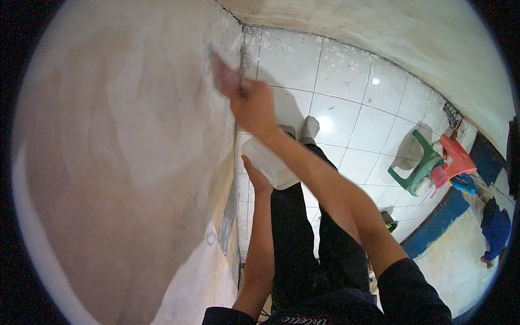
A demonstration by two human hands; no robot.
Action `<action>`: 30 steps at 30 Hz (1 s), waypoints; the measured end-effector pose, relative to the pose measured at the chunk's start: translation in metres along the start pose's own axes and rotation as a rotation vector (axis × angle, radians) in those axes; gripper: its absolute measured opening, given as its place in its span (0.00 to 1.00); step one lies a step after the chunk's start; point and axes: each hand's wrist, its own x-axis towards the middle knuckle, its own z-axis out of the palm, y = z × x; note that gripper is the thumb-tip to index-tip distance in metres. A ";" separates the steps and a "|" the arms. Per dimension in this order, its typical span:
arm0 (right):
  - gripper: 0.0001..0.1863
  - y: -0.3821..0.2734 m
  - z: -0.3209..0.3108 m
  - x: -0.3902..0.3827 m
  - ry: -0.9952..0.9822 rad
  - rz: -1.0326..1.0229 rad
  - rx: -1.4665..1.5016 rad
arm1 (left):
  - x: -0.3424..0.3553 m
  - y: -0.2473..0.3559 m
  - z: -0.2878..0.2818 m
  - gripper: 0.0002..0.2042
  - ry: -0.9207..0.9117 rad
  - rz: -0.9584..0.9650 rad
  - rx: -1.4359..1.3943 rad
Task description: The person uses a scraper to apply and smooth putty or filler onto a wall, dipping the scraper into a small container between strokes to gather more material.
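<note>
My right hand [253, 108] is closed on a reddish flat putty knife [225, 75], smeared by motion. Its blade is against or very close to the wall [141, 141] on my left, near the far corner; whether it touches I cannot tell. Below it, my left hand [259, 177] supports a whitish, translucent plastic container [279, 172] from its left side. My right forearm crosses over part of this container, and its contents are hard to make out. The wall has damp-looking brownish areas and paler smooth patches.
White floor tiles [341, 81] stretch right of the wall, stained along the far edge. A green plastic stool [425, 162] and a red one [457, 154] lie to the right, near a pink cup [439, 176]. Dark blue cloth [495, 227] hangs at far right.
</note>
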 end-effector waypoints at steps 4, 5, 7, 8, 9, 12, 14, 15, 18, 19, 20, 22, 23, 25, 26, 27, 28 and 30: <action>0.12 0.044 0.003 0.096 0.207 0.019 -0.197 | -0.011 0.007 0.049 0.37 0.053 -0.018 0.136; 0.12 0.050 0.011 0.113 0.228 0.049 -0.137 | -0.012 0.008 0.056 0.37 0.057 0.006 0.147; 0.11 0.067 0.029 0.131 0.243 -0.079 -0.176 | -0.010 0.004 0.063 0.36 0.057 0.044 0.170; 0.11 0.073 0.037 0.132 0.246 -0.140 -0.196 | -0.008 0.001 0.061 0.36 0.039 0.036 0.153; 0.10 0.064 0.046 0.121 0.162 -0.146 -0.167 | -0.007 -0.001 0.050 0.35 0.036 0.035 0.132; 0.07 0.024 0.060 0.073 0.019 -0.169 -0.101 | -0.001 -0.014 0.012 0.38 0.053 -0.024 0.091; 0.06 0.014 0.053 0.035 0.057 -0.197 -0.014 | -0.001 -0.024 0.006 0.40 0.051 -0.068 0.106; 0.06 0.012 0.045 0.021 0.065 -0.223 0.086 | -0.003 -0.026 0.007 0.40 0.054 -0.065 0.137; 0.08 0.016 0.015 0.006 0.064 -0.155 -0.001 | -0.010 -0.030 0.011 0.40 0.037 -0.148 0.036; 0.11 0.026 0.011 0.013 0.022 -0.036 -0.007 | -0.011 -0.031 0.009 0.39 0.033 -0.187 -0.028; 0.13 0.037 0.016 0.025 -0.024 0.077 -0.002 | -0.005 -0.037 -0.006 0.39 0.008 -0.177 0.034; 0.17 0.100 0.013 0.075 0.043 0.138 -0.259 | -0.006 -0.036 0.023 0.38 -0.008 -0.197 0.058; 0.16 0.126 0.016 0.096 0.058 0.191 -0.252 | -0.007 -0.033 0.036 0.38 -0.007 -0.201 0.070; 0.17 0.158 0.032 0.126 -0.048 0.236 -0.282 | -0.005 -0.033 0.034 0.38 0.015 -0.148 0.129; 0.20 0.172 0.038 0.138 -0.156 0.224 -0.329 | -0.001 -0.036 0.028 0.38 0.020 -0.132 0.132; 0.21 0.181 0.044 0.148 -0.223 0.231 -0.341 | 0.003 -0.039 0.025 0.38 0.020 -0.118 0.133; 0.23 0.190 0.047 0.159 -0.286 0.237 -0.353 | 0.008 -0.042 0.022 0.38 0.030 -0.118 0.149; 0.22 0.206 0.055 0.173 -0.336 0.299 -0.310 | 0.014 -0.048 0.016 0.39 0.051 -0.127 0.179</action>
